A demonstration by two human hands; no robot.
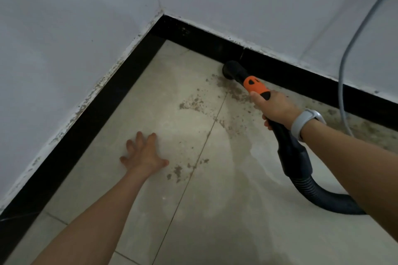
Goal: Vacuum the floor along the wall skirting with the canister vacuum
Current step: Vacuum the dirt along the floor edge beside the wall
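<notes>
Because dirt lies along the skirting [301,71] at upper right, the right hand [275,107] grips the vacuum handle [257,87], nozzle [231,70] against it; the left hand [143,153] spreads flat on the floor [215,211], likely for support.

Glossy black skirting [301,66], matt dusty floor tiles [215,211], ribbed plastic hose [312,187].

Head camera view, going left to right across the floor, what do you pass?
Black skirting → left hand flat on the tiles → dirt patch → vacuum nozzle → right hand gripping the wand → grey cable.
</notes>
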